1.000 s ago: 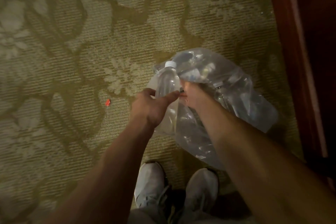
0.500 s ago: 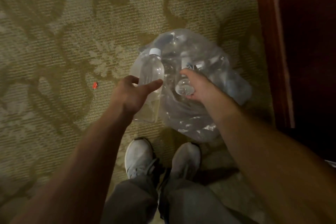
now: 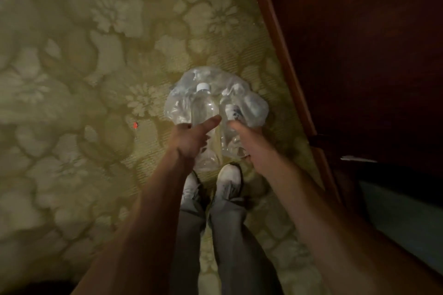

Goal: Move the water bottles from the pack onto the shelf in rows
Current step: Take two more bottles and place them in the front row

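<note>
Floral carpet [image 3: 100,60]; plastic pack [image 3: 254,108], bottle [image 3: 203,108] in left hand [image 3: 191,137].

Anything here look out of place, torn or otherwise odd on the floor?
Two things. A small red scrap lies alone on the patterned carpet, left of the plastic pack wrap, which sits crumpled and slack rather than tight. Nothing looks spilled; each hand holds a bottle.

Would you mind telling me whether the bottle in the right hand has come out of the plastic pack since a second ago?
Yes. The right hand now holds a bottle raised above the plastic pack on the carpet.
</note>
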A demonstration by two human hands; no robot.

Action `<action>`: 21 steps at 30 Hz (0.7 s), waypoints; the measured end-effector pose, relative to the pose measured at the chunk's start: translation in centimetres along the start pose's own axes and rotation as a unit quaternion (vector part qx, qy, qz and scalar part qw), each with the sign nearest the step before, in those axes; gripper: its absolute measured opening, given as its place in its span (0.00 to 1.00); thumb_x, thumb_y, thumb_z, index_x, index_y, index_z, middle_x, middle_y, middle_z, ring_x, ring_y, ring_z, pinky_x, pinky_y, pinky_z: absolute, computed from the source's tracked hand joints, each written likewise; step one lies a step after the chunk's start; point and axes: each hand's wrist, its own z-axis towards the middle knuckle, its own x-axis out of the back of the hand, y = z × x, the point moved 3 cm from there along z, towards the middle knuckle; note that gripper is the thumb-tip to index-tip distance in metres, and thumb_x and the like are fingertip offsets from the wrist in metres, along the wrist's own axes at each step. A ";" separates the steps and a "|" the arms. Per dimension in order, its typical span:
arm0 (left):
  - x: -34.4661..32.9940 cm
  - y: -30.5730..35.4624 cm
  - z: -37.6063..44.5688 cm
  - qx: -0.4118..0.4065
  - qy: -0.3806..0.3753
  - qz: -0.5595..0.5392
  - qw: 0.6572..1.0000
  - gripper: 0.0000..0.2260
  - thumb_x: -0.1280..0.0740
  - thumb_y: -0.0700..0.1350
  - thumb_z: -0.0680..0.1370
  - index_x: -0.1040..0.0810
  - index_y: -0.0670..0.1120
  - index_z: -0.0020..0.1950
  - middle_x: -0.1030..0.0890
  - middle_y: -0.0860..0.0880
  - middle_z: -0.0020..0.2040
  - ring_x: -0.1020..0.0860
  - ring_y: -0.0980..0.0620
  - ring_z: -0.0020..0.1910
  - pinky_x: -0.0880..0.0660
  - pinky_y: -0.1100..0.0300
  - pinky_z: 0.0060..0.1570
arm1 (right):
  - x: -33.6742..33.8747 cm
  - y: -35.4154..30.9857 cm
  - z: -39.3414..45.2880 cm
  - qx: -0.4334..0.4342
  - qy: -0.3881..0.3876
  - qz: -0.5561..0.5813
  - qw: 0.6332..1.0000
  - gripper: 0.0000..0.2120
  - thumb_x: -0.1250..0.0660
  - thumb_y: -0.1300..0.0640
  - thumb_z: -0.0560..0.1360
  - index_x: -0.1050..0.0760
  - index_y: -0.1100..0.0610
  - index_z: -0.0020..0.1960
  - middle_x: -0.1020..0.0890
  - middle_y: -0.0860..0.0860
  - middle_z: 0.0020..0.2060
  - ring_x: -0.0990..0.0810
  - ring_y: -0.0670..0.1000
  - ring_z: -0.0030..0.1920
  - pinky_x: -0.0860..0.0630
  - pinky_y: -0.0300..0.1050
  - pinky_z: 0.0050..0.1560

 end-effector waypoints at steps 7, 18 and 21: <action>-2.2 7.7 -16.2 -0.069 -0.060 0.043 0.995 0.20 0.28 0.52 0.76 0.20 0.37 0.59 0.13 0.45 0.42 0.15 0.54 0.36 0.24 0.64 0.31 | 5.0 -3.9 -17.8 0.075 0.037 0.030 0.996 0.32 0.30 0.38 0.61 0.24 0.55 0.60 0.16 0.51 0.47 0.16 0.53 0.45 0.17 0.51 0.46; -9.6 15.3 -33.8 -0.212 -0.205 0.047 0.955 0.28 0.43 0.63 0.82 0.23 0.40 0.66 0.15 0.37 0.54 0.15 0.37 0.52 0.17 0.42 0.50 | 15.3 -7.9 -36.7 0.301 0.184 0.097 0.931 0.25 0.28 0.41 0.72 0.33 0.53 0.61 0.18 0.53 0.52 0.16 0.54 0.48 0.17 0.55 0.49; -11.0 16.7 -37.7 -0.248 -0.237 0.079 0.936 0.26 0.44 0.60 0.83 0.24 0.41 0.66 0.15 0.39 0.54 0.14 0.41 0.48 0.18 0.53 0.36 | 17.3 -7.6 -41.1 0.353 0.228 0.147 0.895 0.17 0.27 0.47 0.73 0.33 0.50 0.52 0.17 0.52 0.48 0.15 0.49 0.41 0.17 0.45 0.36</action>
